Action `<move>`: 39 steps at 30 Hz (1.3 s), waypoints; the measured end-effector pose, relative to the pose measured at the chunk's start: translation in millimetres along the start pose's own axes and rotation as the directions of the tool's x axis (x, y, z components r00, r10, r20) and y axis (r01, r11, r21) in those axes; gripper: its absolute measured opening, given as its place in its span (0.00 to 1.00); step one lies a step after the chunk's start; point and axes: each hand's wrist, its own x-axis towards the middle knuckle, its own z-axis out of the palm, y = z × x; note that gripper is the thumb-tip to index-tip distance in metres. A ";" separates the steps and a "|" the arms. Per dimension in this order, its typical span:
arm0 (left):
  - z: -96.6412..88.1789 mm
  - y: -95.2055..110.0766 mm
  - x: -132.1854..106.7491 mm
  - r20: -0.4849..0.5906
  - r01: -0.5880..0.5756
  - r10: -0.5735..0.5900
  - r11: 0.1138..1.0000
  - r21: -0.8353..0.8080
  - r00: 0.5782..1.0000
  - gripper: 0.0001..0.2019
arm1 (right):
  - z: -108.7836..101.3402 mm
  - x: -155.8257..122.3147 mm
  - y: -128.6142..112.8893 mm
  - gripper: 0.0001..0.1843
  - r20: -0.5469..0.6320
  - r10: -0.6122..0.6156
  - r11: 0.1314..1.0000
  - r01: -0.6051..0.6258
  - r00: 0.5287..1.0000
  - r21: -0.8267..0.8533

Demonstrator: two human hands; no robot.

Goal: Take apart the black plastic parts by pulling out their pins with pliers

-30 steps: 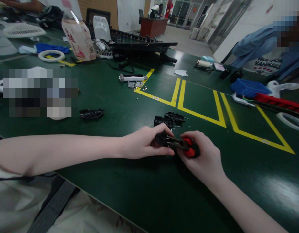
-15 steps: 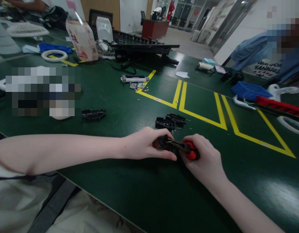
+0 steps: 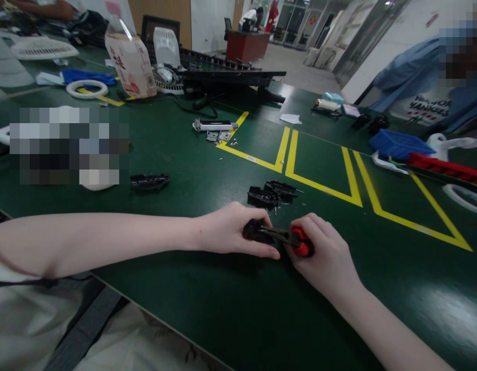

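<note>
Step in hand looks like plier work on a small black part (image 3: 256, 232), up off the green table (image 3: 207, 299) in the person's left hand (image 3: 230, 229) — digits curled round it, lowest one sticking out. Right hand (image 3: 323, 247) is wrapped round the handles of red-handled pliers (image 3: 294, 239), metal end at the part; exact bite can't be told. Next move likely calls for a steady left grip and a straight tool. Versus half a second ago: handles and right hand shifted slightly left — the similar black pieces (image 3: 263, 196) just beyond sit unchanged.
</note>
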 end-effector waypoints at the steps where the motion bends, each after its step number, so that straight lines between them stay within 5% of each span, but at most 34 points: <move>1: -0.1 -0.1 0.1 0.010 -0.004 0.004 1.000 0.001 1.000 0.21 | 0.0 0.3 -0.1 0.07 0.007 -0.009 1.000 0.009 1.000 -0.006; 22: 1.2 -4.0 -0.1 0.123 -0.119 0.115 0.992 0.028 0.986 0.27 | -3.2 2.1 -2.4 0.04 0.056 -0.083 0.995 0.086 0.995 -0.044; 39: 2.5 1.5 -3.0 -0.009 -0.058 0.058 0.997 0.047 0.998 0.23 | -1.3 2.1 2.0 0.09 -0.035 -0.016 0.999 0.017 0.999 0.036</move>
